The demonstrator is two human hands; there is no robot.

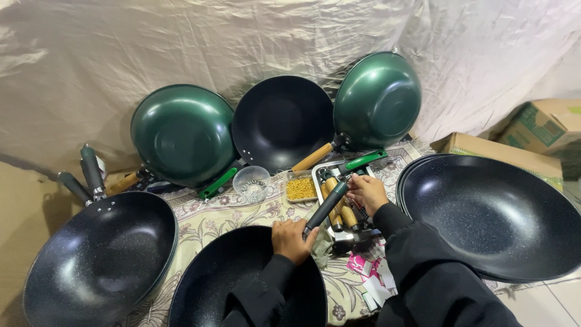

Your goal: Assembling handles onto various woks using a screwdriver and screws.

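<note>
The hands work in a tight pocket. A black pan [242,284] lies under the left hand [292,240], its grey handle [325,208] slanting up across the gap to the right hand [365,191]. A metal tray [319,172] of wooden handles [345,212] sits just beyond. A stack of pans [496,218] blocks the right side, another stack [97,260] the left. Behind, a glass bowl [252,184] and a box of screws [301,188] stand before three leaning pans. Bare patterned cloth [206,215] shows between the left stack and the bowl.
</note>
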